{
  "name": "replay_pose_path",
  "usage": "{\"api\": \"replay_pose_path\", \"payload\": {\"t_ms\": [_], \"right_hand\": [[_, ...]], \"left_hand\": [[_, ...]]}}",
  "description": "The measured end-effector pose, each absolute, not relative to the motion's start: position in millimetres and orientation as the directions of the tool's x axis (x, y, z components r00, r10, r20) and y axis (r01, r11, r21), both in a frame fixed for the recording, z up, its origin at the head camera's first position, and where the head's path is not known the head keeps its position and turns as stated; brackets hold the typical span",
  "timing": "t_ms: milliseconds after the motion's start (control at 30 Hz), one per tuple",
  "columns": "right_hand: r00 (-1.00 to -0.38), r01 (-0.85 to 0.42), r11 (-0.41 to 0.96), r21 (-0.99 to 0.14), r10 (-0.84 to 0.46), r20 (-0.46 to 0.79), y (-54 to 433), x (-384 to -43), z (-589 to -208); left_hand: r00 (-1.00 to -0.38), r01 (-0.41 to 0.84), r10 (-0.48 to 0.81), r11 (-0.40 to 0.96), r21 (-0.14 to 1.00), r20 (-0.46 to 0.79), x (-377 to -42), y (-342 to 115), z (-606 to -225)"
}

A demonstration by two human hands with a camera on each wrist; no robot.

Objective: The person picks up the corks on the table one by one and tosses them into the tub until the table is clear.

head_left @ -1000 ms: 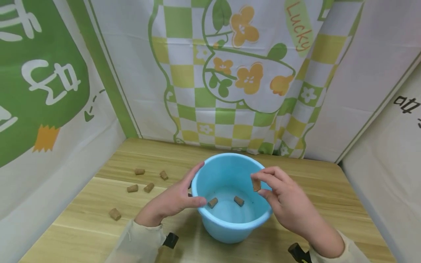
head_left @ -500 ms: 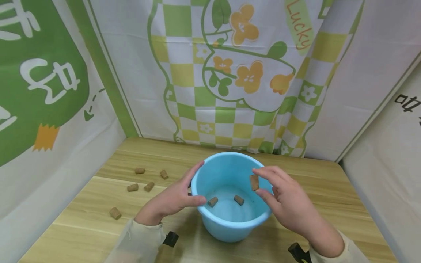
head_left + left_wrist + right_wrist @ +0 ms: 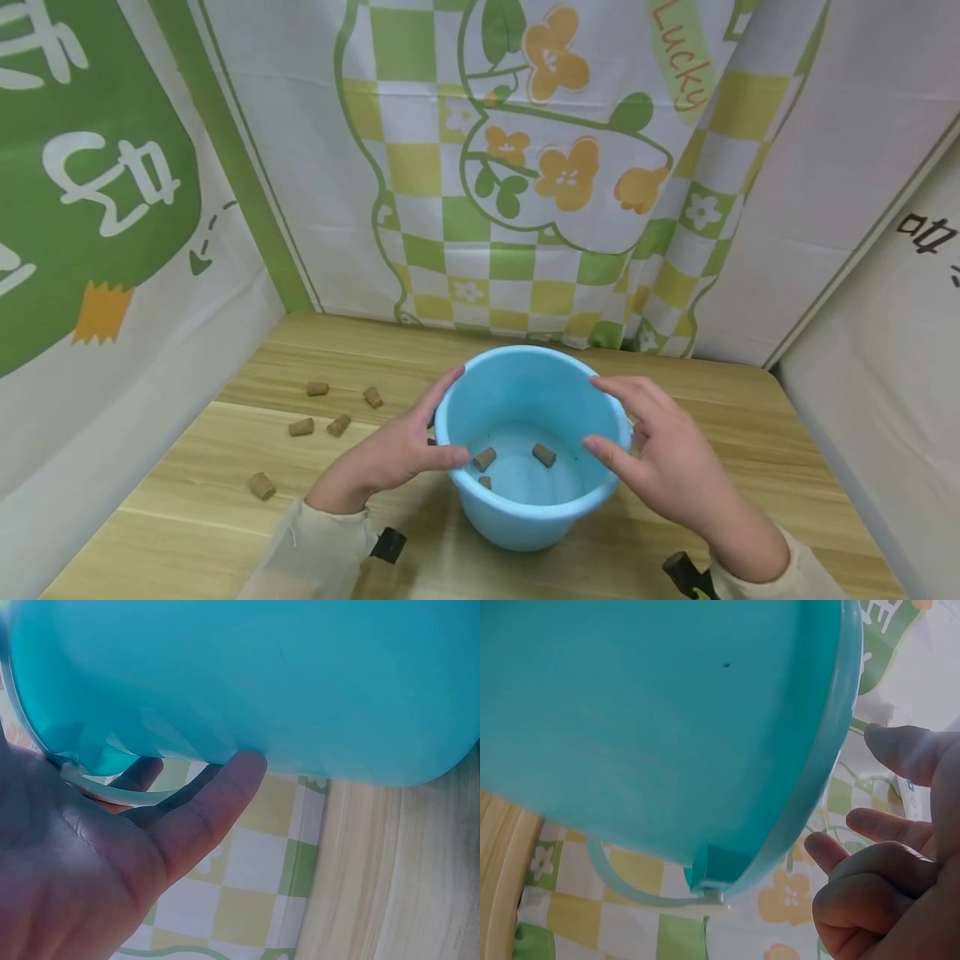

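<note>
A light blue bucket (image 3: 525, 525) stands upright on the table in the head view. My left hand (image 3: 397, 450) holds its left side, thumb at the rim and fingers against the outer wall; the left wrist view shows the fingers (image 3: 217, 810) touching that wall. Inside the bucket lie a cork (image 3: 543, 454) near the middle, a second cork (image 3: 484, 458) at the left, and a third cork (image 3: 485, 482) partly hidden by the front rim. Over the right rim hovers my right hand (image 3: 667, 450), thumb and fingers apart, holding nothing.
Several corks (image 3: 302, 427) lie scattered on the wooden table (image 3: 187, 517) left of the bucket. A bucket handle (image 3: 645, 896) hangs outside in the right wrist view. Behind the table hangs a patterned curtain (image 3: 495, 275), with cloth walls on both sides.
My right hand has let go of the cork it pinched above the bucket, and its thumb and fingers have parted. A third cork now shows inside. The left hand has stayed on the bucket.
</note>
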State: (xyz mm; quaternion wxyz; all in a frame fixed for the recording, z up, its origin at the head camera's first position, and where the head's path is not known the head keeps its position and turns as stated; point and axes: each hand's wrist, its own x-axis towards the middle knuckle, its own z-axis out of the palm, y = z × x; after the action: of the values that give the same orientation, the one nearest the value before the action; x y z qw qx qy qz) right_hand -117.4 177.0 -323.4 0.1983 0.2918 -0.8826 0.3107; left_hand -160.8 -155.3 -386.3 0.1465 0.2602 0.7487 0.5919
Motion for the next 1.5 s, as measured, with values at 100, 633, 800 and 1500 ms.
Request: {"api": "replay_pose_path", "payload": {"t_ms": [100, 633, 800, 1500], "right_hand": [[-0.760, -0.617, 0.658, -0.433, -0.356, 0.543, 180, -118, -324], [-0.889, -0.425, 0.689, -0.588, -0.195, 0.414, 192, -119, -329], [-0.928, -0.354, 0.701, -0.619, -0.180, 0.328, 195, -120, -334], [-0.924, -0.367, 0.599, -0.712, -0.323, 0.204, 184, -131, -369]], "left_hand": [[-0.818, 0.225, 0.567, 0.158, 0.961, 0.098, -162, -156, -386], [-0.816, 0.210, 0.571, 0.140, 0.968, 0.094, -160, -154, -385], [-0.817, 0.207, 0.569, 0.142, 0.968, 0.091, -161, -154, -386], [-0.818, 0.221, 0.568, 0.154, 0.963, 0.097, -160, -154, -385]]}}
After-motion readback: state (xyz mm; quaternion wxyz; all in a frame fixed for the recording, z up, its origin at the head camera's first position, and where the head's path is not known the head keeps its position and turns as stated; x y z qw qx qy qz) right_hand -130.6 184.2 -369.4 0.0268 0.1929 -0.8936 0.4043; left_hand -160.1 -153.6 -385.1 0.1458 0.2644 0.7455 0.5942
